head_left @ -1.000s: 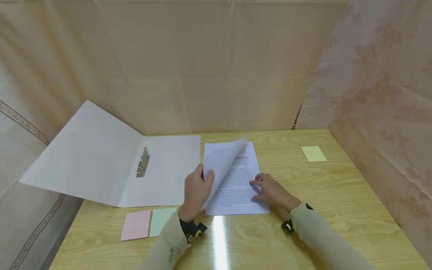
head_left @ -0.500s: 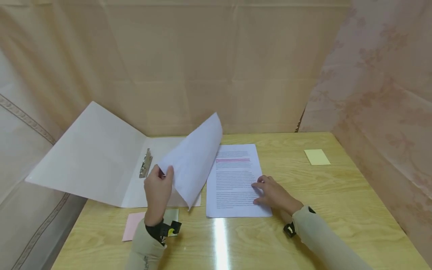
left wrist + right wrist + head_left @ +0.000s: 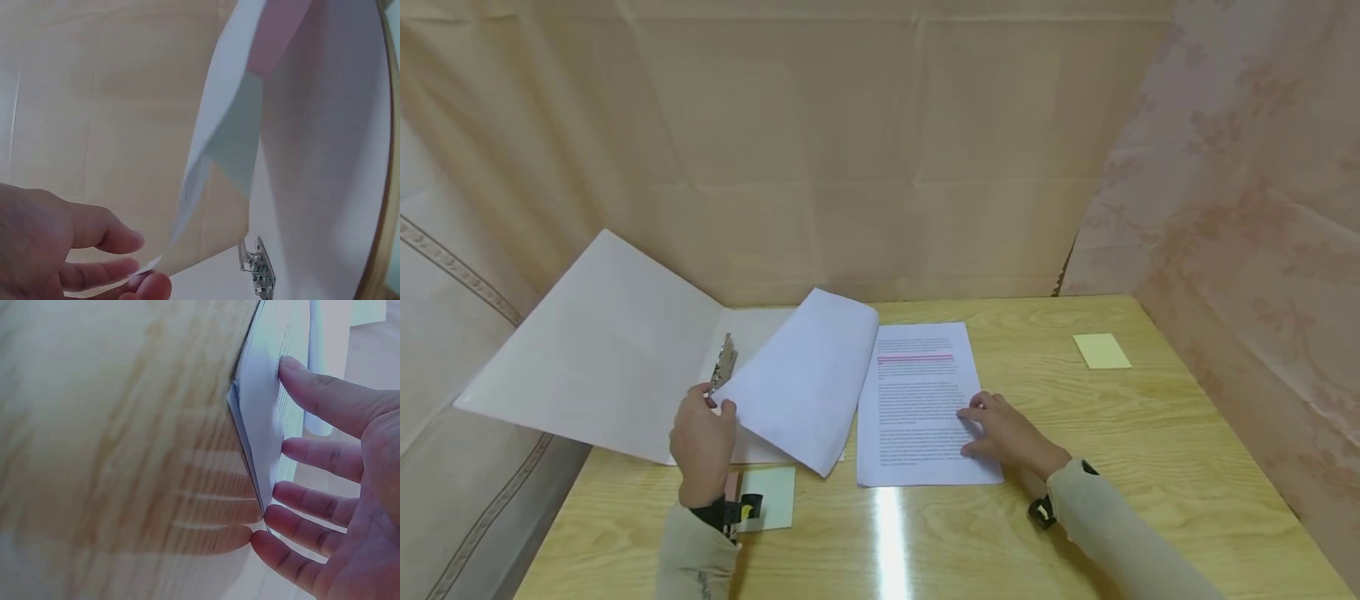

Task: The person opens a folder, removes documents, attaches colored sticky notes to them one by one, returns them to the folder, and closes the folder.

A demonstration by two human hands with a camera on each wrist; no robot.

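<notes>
My left hand (image 3: 703, 437) pinches the corner of a sheet of paper (image 3: 808, 379), which curves over the right half of an open white folder (image 3: 595, 350). The left wrist view has the sheet (image 3: 215, 106) caught between the fingers. Close beyond that hand is the folder's metal clip (image 3: 724, 362). On the right, the fingertips of my right hand (image 3: 1011, 433) rest on the right edge of a stack of printed pages (image 3: 917, 417) with a pink highlighted line. The right wrist view shows those fingers (image 3: 312, 456) spread along the edge of the stack.
A mint green sticky note pad (image 3: 771, 497) lies in front of the folder; a pink one (image 3: 732, 483) is mostly hidden behind the left wrist. A yellow pad (image 3: 1101, 351) lies at the back right of the wooden table (image 3: 1150, 450). Curtains (image 3: 880, 150) hang behind.
My left hand has lifted the top sheet off the stack and carried it left over the folder, uncovering the page with the highlighted line. The right hand has stayed on the stack.
</notes>
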